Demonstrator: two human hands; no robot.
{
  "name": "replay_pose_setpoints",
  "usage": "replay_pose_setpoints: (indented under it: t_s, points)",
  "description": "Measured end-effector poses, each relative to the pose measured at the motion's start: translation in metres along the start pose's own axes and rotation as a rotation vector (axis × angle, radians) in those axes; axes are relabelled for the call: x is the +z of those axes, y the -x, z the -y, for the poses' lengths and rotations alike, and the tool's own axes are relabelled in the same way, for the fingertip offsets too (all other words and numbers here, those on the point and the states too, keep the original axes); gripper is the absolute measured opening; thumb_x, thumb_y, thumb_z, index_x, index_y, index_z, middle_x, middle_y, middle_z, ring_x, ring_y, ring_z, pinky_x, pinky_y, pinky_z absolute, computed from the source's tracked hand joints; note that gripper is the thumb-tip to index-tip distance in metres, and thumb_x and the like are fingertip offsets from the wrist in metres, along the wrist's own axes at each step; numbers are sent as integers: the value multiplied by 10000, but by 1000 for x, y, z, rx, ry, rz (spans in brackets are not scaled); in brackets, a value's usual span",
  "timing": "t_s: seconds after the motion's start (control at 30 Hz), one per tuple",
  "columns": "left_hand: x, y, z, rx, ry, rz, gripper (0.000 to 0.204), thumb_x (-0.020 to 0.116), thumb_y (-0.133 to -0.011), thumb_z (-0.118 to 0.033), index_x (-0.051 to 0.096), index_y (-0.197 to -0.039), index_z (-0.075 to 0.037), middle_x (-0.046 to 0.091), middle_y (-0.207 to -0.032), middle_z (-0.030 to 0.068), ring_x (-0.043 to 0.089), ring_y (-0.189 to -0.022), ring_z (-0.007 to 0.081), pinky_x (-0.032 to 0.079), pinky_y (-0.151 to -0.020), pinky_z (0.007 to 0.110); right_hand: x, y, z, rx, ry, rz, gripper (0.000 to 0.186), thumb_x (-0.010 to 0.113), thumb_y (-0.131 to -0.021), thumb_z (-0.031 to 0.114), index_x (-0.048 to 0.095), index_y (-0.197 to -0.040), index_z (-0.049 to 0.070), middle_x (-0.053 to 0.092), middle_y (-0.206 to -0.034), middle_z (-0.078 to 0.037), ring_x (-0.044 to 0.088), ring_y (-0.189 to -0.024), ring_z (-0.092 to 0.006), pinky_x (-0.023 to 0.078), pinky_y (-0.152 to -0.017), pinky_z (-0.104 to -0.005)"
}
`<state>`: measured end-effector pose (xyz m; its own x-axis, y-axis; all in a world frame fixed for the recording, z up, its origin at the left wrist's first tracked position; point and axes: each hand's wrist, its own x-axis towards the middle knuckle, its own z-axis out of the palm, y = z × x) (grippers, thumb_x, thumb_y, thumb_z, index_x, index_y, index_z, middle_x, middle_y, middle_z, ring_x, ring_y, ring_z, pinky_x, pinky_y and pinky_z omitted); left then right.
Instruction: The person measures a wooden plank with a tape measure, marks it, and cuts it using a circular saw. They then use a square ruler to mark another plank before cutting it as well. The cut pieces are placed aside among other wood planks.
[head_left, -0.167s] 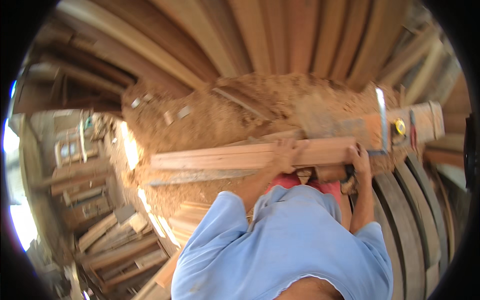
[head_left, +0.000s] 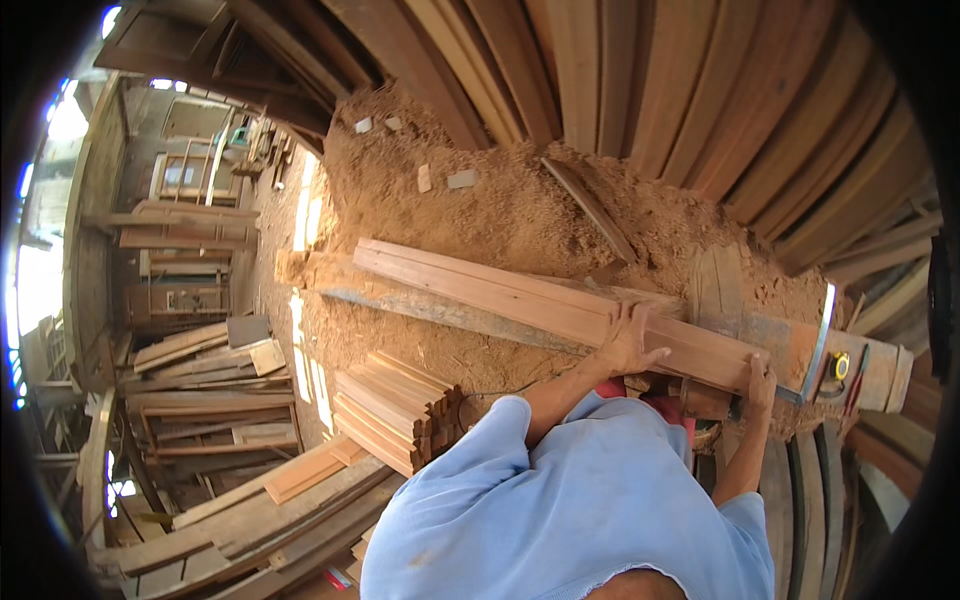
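The left grip lies spread across the reddish timber; the right grip clasps its right end.

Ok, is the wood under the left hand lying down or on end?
Lying down: the wood stretches left to right, left hand atop, right hand at one end.

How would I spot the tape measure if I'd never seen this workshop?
Find the long reddish boards and follow them to the end at the person's right hand. Further right, on the worn wooden plank, look just past the upright-looking blade of the metal square. The tape measure is compact and yellow, unlike the slim reddish tool beside it.
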<state>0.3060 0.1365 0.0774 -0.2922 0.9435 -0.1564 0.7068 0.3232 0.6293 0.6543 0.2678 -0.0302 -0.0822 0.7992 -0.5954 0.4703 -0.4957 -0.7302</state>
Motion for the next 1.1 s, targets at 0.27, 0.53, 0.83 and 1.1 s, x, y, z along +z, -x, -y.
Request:
replay_pose_setpoints:
  t_s: [0.27, 0.53, 0.83, 1.1]
  points:
    - [-38, 98, 200, -1175, 1022, -598, 761, 785, -892, -457, 466, -1350, 61, 629, -1200, 195, 611, -1004, 274, 521, -866, 455, 1, -22, 9, 119, 199, -184, 907, 652, -922, 645, 548, -1384, -129, 571, -1394, -281, 533, -1308, -378, 418, -1083, -461]
    - [-37, 67, 248, -930, 1561, -890, 933, 869, -818, -453, 399, -1530, -75, 538, -1451, 165, 546, -1262, 389, 406, -1082, 577, 11, -21, 1, -129, 162, -262, 605, 652, -981, 513, 674, -865, -80, 589, -772, -87, 494, -736, -203, 430, -700, -399]
    - [-47, 97, 199, -1074, 1698, -822, 680, 886, -804, -353, 547, -1362, -164, 630, -1294, 64, 587, -1193, 318, 481, -977, 536, -34, -35, 23, 113, 568, -195, 616, 599, -1001, 498, 725, -999, -104, 705, -949, -217, 655, -924, -274, 501, -854, -432]
    - [-70, 111, 207, -1125, 1541, -610, 589, 881, -754, -426, 606, -1211, -174, 628, -1128, 59, 588, -930, 181, 511, -806, 388, -84, -4, 57, 37, 103, 26, 411, 580, -963, 265, 699, -1217, -35, 718, -1098, -149, 689, -942, -248, 562, -834, -396]
